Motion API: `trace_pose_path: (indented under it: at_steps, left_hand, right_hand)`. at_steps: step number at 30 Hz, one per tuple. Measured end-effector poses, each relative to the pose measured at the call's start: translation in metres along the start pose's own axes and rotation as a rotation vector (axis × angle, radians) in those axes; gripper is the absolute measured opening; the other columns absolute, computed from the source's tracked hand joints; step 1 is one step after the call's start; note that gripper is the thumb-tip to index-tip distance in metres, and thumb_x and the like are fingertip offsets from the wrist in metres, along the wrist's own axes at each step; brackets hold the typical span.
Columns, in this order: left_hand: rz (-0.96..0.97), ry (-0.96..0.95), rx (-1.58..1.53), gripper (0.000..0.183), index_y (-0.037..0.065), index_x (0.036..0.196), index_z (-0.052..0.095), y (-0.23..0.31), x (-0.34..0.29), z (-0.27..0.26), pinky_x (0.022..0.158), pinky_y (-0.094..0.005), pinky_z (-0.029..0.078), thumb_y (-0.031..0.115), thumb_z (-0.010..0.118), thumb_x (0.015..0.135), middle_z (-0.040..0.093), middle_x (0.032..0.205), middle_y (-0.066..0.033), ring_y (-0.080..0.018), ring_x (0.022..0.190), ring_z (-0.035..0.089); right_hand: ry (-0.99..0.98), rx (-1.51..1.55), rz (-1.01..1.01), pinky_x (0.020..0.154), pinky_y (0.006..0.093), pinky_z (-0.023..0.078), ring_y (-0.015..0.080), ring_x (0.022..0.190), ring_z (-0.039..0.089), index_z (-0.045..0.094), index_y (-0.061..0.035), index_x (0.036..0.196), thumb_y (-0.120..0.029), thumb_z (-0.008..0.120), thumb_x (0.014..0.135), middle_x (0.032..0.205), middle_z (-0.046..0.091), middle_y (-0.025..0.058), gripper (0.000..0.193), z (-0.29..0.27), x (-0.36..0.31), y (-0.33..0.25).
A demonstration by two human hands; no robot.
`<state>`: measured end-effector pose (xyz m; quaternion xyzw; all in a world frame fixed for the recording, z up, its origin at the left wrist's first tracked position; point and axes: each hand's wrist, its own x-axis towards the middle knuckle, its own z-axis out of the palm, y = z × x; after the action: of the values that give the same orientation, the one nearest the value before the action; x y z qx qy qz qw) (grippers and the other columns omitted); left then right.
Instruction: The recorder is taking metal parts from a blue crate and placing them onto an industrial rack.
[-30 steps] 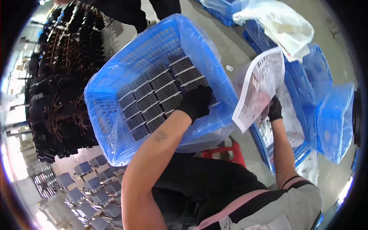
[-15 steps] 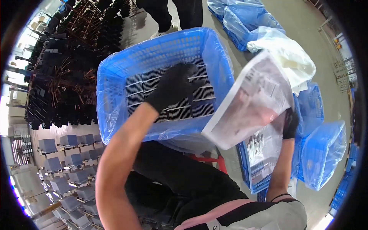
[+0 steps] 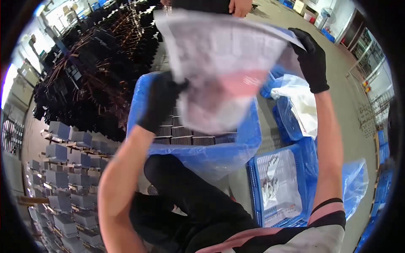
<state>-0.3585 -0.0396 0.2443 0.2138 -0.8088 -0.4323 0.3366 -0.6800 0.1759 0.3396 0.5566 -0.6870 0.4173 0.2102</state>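
Note:
A large printed paper sheet [image 3: 228, 55], blurred by motion, is spread in the air above a blue crate [image 3: 249, 139] lined with clear plastic. My right hand [image 3: 311, 57], in a black glove, is shut on its upper right corner. At the sheet's left edge, my black-gloved left hand [image 3: 160, 101] is closed, with thumb and finger at the paper; blur softens the grip. Inside the crate, dark finned blocks [image 3: 181, 140] stand in rows. The sheet hides most of them and the crate's far side.
A smaller blue basket [image 3: 252, 185] holding paper and white gloves [image 3: 270, 189] stands to the right. Beyond it are plastic-lined crates and a white bag [image 3: 297, 105]. Racks of grey blocks [image 3: 59, 179] and dark parts [image 3: 97, 76] line the left. Another person's hand [image 3: 241, 7] shows at the far side.
My right hand has swung the paper sheet up and leftward from beside the crate to above it. My left hand has left the finned blocks and come to the sheet's edge. The view has tilted up.

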Motion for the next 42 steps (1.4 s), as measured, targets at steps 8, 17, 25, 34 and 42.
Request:
trace_pose_path:
  at_steps: [8, 17, 25, 34, 42]
  left_hand:
    - [0.53, 0.411, 0.85, 0.022, 0.005, 0.102, 0.069, -0.003, 0.013, -0.175, 0.072, -0.0384, 0.051, 0.018, 0.068, 0.084, 0.067, 0.085, -0.0131, -0.0313, 0.084, 0.066]
    - [0.399, 0.512, 0.73, 0.026, 0.004, 0.112, 0.065, 0.002, -0.019, -0.148, 0.087, -0.038, 0.05, 0.005, 0.061, 0.086, 0.068, 0.103, -0.0142, -0.0297, 0.096, 0.065]
    - [0.169, -0.171, 1.028, 0.066, 0.009, 0.132, 0.056, -0.091, -0.045, 0.011, 0.109, -0.0621, 0.026, 0.052, 0.065, 0.083, 0.049, 0.138, -0.0263, -0.0455, 0.129, 0.042]
    - [0.197, -0.38, 0.962, 0.08, 0.017, 0.148, 0.041, -0.184, -0.04, 0.038, 0.115, -0.0649, 0.008, 0.062, 0.059, 0.083, 0.026, 0.155, -0.025, -0.0472, 0.143, 0.019]
    - [-0.079, -0.693, 0.932, 0.092, 0.027, 0.155, 0.026, -0.226, -0.062, 0.033, 0.114, -0.066, 0.0, 0.07, 0.057, 0.08, 0.007, 0.163, -0.0194, -0.0461, 0.148, 0.003]
  right_hand:
    - [-0.024, -0.499, -0.729, 0.102, 0.0449, 0.045, 0.0236, 0.099, 0.068, 0.067, -0.0192, 0.121, 0.002, 0.065, 0.077, 0.11, 0.069, 0.0086, 0.048, 0.022, 0.002, -0.075]
    - [-0.45, -0.34, -0.654, 0.091, 0.047, 0.047, 0.0275, 0.08, 0.066, 0.066, -0.0167, 0.116, -0.011, 0.052, 0.087, 0.093, 0.068, 0.009, 0.033, 0.154, -0.135, -0.095]
    - [-0.846, -0.258, -0.295, 0.056, 0.0477, 0.052, 0.0317, 0.064, 0.067, 0.061, -0.0049, 0.103, -0.014, 0.053, 0.086, 0.078, 0.068, 0.0155, 0.02, 0.219, -0.19, -0.09]
    - [-1.335, -0.102, -0.167, 0.078, 0.0485, 0.055, 0.0395, 0.09, 0.069, 0.055, -0.0035, 0.122, -0.019, 0.052, 0.089, 0.095, 0.069, 0.0234, 0.036, 0.252, -0.208, -0.076]
    - [-1.556, 0.233, -0.156, 0.106, 0.0464, 0.04, 0.0411, 0.122, 0.054, 0.039, -0.0139, 0.148, -0.046, 0.053, 0.094, 0.134, 0.054, 0.0266, 0.064, 0.269, -0.24, -0.028]
